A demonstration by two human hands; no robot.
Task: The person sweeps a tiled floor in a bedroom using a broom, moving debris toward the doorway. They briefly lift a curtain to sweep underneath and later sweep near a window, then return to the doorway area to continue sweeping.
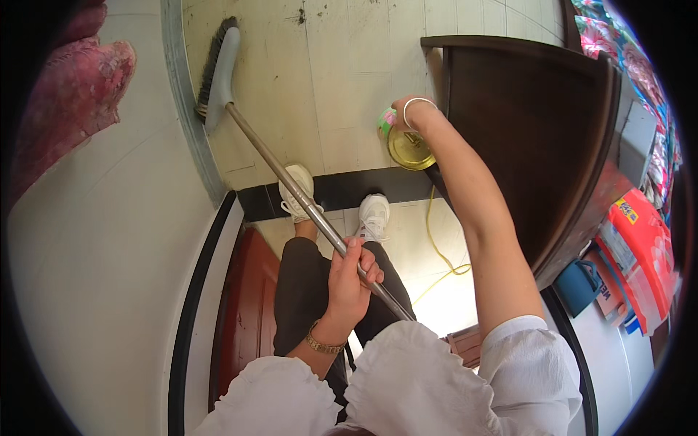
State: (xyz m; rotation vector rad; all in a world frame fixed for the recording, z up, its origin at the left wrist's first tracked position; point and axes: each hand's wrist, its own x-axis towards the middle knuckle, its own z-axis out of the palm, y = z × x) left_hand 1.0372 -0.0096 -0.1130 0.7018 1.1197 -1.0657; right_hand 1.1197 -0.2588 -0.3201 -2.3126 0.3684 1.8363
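My left hand [351, 283] is wrapped around the metal handle [272, 158] of a broom, in front of my legs. The handle slants up and left to a grey broom head [223, 71] with dark bristles, which lies against the foot of the wall. Stretched forward, my right hand [415, 113] grips a metal can [411, 151] beside the dark wooden furniture. The can has a gold-coloured round end towards me and a green and pink side. Most of the right fingers are hidden behind the wrist and can.
Dark wooden furniture [523, 120] stands at the right, a white wall [98, 218] at the left. A black threshold strip [349, 186] crosses the floor under my shoes. A yellow cord [433, 234] trails nearby. Dark debris [301, 16] dots the tiles. Behind sit a red package [638, 256] and blue mug [577, 286].
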